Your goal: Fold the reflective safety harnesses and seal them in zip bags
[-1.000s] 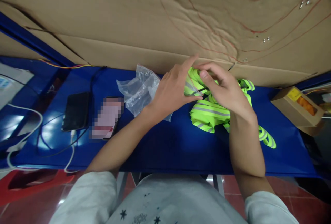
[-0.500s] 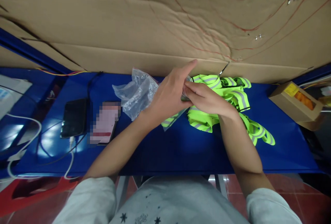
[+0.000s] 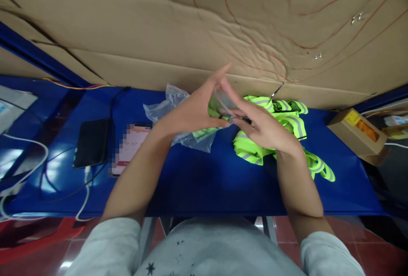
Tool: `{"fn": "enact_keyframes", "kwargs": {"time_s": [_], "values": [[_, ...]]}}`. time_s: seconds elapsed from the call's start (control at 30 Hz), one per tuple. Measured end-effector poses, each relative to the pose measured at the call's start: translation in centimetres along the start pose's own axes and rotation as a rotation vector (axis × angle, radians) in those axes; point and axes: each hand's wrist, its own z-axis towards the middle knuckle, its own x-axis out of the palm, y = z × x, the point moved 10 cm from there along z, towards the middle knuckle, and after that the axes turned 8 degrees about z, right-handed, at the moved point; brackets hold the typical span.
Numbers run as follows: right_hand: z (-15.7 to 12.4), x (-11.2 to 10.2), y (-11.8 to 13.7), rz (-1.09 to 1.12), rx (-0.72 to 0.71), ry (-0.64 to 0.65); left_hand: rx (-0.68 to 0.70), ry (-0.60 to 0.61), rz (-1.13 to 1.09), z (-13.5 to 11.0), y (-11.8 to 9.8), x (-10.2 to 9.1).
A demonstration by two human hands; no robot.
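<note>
My left hand [image 3: 194, 108] and my right hand [image 3: 259, 123] meet above the blue table [image 3: 204, 182], both pinching a clear plastic bag [image 3: 194, 138] that has a neon yellow reflective strap partly inside it. The bag hangs down under my left hand. A pile of neon yellow reflective straps [image 3: 277, 133] with grey stripes lies on the table beneath and to the right of my right hand. More crumpled clear plastic bags [image 3: 165, 106] lie just left of my left hand.
A black phone [image 3: 92, 142] and a second phone with a lit screen [image 3: 129, 148] lie at the left, with white and black cables around them. A small cardboard box [image 3: 358, 133] sits at the right. A large cardboard sheet [image 3: 204, 25] rises behind the table.
Both hands lifted off the strap pile and moved slightly left. A strap now sits partly inside the clear bag held between them.
</note>
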Motion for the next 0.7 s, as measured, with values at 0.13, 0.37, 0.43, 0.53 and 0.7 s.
{"fn": "enact_keyframes", "kwargs": {"time_s": [0.13, 0.37, 0.43, 0.53, 0.7], "values": [[-0.3, -1.0, -0.2, 0.044, 0.045, -0.042, -0.121, 0.112, -0.112, 0.4, 3.0, 1.6], [-0.5, -3.0, -2.1, -0.446, 0.06, -0.092, -0.071, 0.036, -0.129, 0.6, 2.4, 0.6], [-0.8, -3.2, -1.8, -0.402, 0.029, -0.079, -0.026, 0.166, -0.121, 0.1, 1.8, 0.6], [-1.3, -3.5, -1.9, -0.376, 0.053, -0.038, -0.043, 0.282, -0.055, -1.0, 2.1, -0.5], [-1.6, -3.6, -1.9, -0.339, 0.147, -0.031, -0.146, 0.289, 0.117, -2.3, 2.6, -2.3]]}}
